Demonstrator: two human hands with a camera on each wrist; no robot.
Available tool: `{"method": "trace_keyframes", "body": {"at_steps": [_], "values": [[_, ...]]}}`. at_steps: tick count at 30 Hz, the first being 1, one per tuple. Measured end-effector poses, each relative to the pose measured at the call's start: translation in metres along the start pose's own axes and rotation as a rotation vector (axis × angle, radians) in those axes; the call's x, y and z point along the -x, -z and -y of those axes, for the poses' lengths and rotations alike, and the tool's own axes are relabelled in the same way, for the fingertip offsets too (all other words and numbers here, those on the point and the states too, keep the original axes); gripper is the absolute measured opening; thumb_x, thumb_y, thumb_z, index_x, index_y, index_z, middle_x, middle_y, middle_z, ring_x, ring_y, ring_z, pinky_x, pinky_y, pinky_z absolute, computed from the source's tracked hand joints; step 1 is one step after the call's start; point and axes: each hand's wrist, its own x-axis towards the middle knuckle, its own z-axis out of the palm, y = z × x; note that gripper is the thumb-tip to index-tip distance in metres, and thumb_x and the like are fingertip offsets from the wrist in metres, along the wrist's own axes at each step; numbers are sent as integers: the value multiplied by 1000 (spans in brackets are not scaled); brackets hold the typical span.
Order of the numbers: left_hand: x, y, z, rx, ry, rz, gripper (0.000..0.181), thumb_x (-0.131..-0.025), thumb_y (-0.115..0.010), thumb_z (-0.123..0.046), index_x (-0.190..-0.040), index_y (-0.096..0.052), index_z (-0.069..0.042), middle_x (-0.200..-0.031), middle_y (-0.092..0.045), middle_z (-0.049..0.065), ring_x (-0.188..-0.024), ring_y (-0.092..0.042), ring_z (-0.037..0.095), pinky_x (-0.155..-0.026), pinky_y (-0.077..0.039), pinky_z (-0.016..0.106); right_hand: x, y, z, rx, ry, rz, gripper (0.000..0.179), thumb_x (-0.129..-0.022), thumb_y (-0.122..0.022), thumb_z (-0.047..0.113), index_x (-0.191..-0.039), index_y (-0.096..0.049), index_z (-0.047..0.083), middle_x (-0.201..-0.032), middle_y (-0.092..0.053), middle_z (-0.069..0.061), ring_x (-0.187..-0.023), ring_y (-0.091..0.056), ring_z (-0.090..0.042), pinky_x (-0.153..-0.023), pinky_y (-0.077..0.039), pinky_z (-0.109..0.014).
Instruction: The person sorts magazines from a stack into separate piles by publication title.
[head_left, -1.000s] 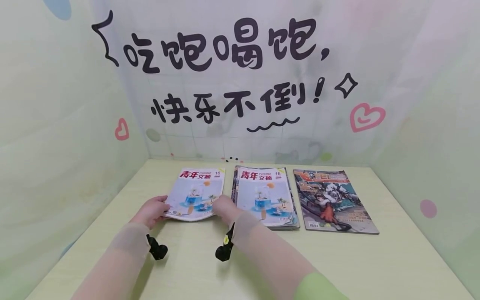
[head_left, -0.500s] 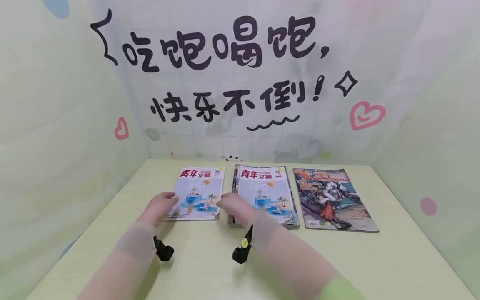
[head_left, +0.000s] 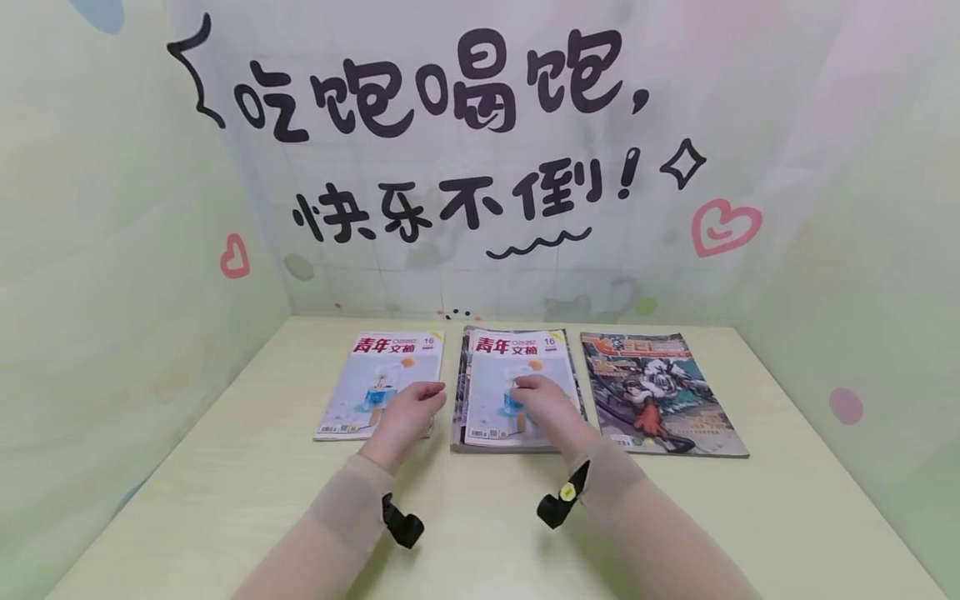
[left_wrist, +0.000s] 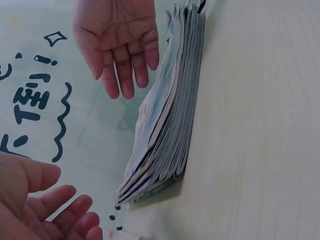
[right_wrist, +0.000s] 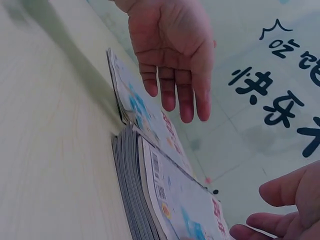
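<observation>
In the head view my left hand (head_left: 407, 422) hangs over the right part of the left magazine (head_left: 348, 402), covering a piece of its cover. My right hand (head_left: 553, 411) is above the middle stack of magazines (head_left: 486, 402), whose top copy has the same pale blue cover. Both wrist views show relaxed, slightly bent fingers with nothing in them. Seen from the left wrist, the palm of the right hand (left_wrist: 120, 45) faces across the thick stack (left_wrist: 175, 130). From the right wrist, the left hand (right_wrist: 175, 60) shows beyond the stack (right_wrist: 132, 185).
A dark comic-style magazine (head_left: 660, 404) lies to the right of the stack on the pale wooden table (head_left: 480, 533). Behind is a fabric backdrop (head_left: 450, 283) with large black lettering, and similar cloth hangs at both sides.
Both hands have let go of the left magazine, which now lies flat, and moved right. The right hand went from its edge to above the middle stack.
</observation>
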Motion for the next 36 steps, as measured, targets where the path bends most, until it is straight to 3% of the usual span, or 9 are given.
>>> {"method": "trace_keyframes", "body": {"at_steps": [6, 11, 17, 22, 29, 36], "values": [[1, -33, -8, 75, 3, -20, 39, -98, -55, -26, -132, -57, -7, -130, -57, 13, -121, -51, 30, -102, -42, 47, 5, 25, -17, 1, 21, -100, 45, -98, -53, 20, -140, -48, 4, -140, -48, -17, -129, -43, -33, -107, -36, -50], [1, -49, -9, 34, -10, -77, 39, -95, -58, -24, -130, -60, -6, -133, -54, 15, -125, -46, 33, -104, -39, 48, 8, 37, -29, 49, 36, -178, 46, -96, -53, 21, -139, -49, 4, -138, -47, -18, -127, -43, -34, -103, -38, -52], [0, -61, 0, -93, -43, -139, 42, -91, -63, -25, -128, -61, -6, -138, -51, 18, -129, -38, 40, -108, -29, 54, 9, 40, -50, 196, 43, -230, 53, -94, -56, 27, -141, -47, 5, -147, -35, -21, -138, -23, -40, -111, -23, -58], [1, -71, 5, -90, -30, -154, 46, -89, -64, -23, -131, -58, -3, -137, -45, 22, -127, -38, 40, -106, -32, 52, 8, 39, -63, 248, 92, -280, 58, -92, -59, 27, -141, -45, -1, -147, -35, -25, -136, -23, -45, -111, -20, -59], [5, -77, 9, -51, -6, -179, 55, -87, -69, -17, -137, -52, -3, -138, -38, 24, -125, -39, 42, -104, -37, 51, 8, 33, -70, 171, 64, -272, 58, -91, -61, 23, -140, -45, -4, -152, -29, -19, -139, -17, -43, -112, -16, -58], [5, -79, 11, -28, 9, -180, 58, -85, -69, -17, -138, -50, -1, -141, -35, 23, -128, -35, 43, -106, -34, 53, 8, 32, -74, 161, 67, -302, 58, -91, -61, 20, -139, -44, -7, -150, -31, -21, -138, -20, -44, -113, -18, -56]]}}
